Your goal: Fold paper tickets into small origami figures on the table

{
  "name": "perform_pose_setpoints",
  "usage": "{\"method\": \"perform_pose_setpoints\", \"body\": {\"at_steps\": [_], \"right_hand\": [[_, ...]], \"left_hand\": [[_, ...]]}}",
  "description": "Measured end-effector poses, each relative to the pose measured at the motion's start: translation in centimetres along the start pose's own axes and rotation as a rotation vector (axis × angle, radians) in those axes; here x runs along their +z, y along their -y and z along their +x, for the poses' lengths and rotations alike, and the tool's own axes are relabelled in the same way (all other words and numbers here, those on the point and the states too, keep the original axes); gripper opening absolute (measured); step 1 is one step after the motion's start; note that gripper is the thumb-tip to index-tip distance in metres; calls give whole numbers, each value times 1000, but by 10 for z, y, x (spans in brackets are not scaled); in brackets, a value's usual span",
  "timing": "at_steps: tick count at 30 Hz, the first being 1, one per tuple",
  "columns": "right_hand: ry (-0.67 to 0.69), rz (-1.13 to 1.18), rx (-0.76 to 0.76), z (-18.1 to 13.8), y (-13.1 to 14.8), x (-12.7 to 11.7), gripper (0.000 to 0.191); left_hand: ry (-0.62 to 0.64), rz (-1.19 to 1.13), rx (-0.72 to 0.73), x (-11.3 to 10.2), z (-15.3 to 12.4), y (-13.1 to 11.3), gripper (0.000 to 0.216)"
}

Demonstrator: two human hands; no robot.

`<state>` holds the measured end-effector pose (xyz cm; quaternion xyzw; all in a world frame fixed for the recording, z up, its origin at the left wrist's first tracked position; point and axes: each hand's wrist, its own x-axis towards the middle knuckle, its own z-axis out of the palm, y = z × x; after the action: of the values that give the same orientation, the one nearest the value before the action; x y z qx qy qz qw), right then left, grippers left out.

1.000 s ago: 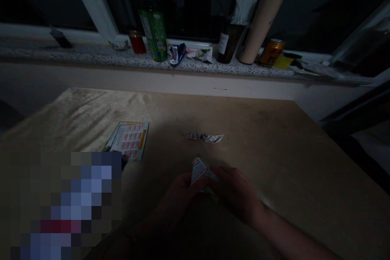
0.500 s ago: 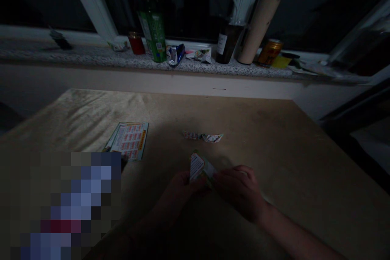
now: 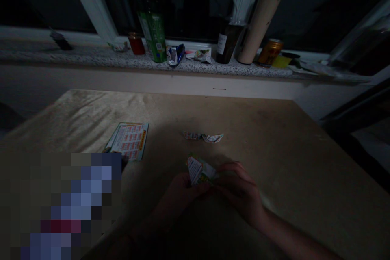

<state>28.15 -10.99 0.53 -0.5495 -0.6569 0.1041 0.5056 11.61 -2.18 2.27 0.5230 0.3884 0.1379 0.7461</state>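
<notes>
Between my hands, just above the table, is a folded piece of printed paper (image 3: pixel 196 170), with a white triangular face of small print and green parts. My left hand (image 3: pixel 179 193) grips its lower left side, thumb lying across the near edge. On the other side my right hand (image 3: pixel 240 189) pinches the paper's right end, fingers bent together. A narrow folded paper strip (image 3: pixel 212 138), pinched at its middle, lies on the table just beyond. To the left rests a small stack of printed cards (image 3: pixel 131 140) with red-figured blocks. Dim light blurs the fingertips.
A beige cloth covers the table (image 3: pixel 258 122). On the granite sill (image 3: pixel 195 65) behind stand a green cup (image 3: pixel 155 36), a dark cup with a straw (image 3: pixel 227 42), a tall tan flask (image 3: pixel 262 20), an orange can (image 3: pixel 269 53) and crumpled wrappers (image 3: pixel 176 54). A pixelated patch hides the lower left.
The folded paper has tilted and shifted slightly left, showing more of its green part. My right hand's fingers have lifted and moved a little along its right end. The strip and cards are unmoved.
</notes>
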Motion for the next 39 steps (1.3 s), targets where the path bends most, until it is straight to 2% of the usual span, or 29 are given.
{"method": "perform_pose_setpoints", "body": {"at_steps": [3, 4, 7, 9, 11, 16, 20, 25, 29, 32, 36, 39], "right_hand": [[-64, 64, 155, 0, -1, 4, 26], [-56, 84, 209, 0, -2, 5, 24], [152, 163, 328, 2, -1, 6, 19], [309, 240, 355, 1, 1, 6, 27], [356, 297, 381, -2, 4, 7, 34], [301, 341, 515, -8, 4, 11, 44], [380, 463, 593, -2, 2, 8, 48], [288, 580, 624, 3, 3, 8, 51], [265, 616, 683, 1, 6, 13, 50], [261, 619, 694, 1, 7, 16, 52], [259, 624, 722, 2, 4, 15, 51], [238, 658, 677, 4, 1, 13, 48]], "left_hand": [[1, 25, -29, 0, -1, -2, 23], [11, 20, -38, 1, -2, -3, 23], [32, -24, -45, 2, -3, -5, 24], [32, -37, -44, 3, -4, -5, 23], [26, -37, -40, 4, -5, -6, 21], [6, -32, -29, 8, -6, -2, 30], [-158, -21, -40, 8, -5, 4, 35], [-9, 79, 37, 7, -3, 4, 31], [19, 54, 40, 10, -5, 2, 30], [-4, 64, 42, 11, -7, 3, 29], [-100, 46, 18, 10, -4, 9, 27], [-135, -31, 42, 10, 0, 12, 28]]}}
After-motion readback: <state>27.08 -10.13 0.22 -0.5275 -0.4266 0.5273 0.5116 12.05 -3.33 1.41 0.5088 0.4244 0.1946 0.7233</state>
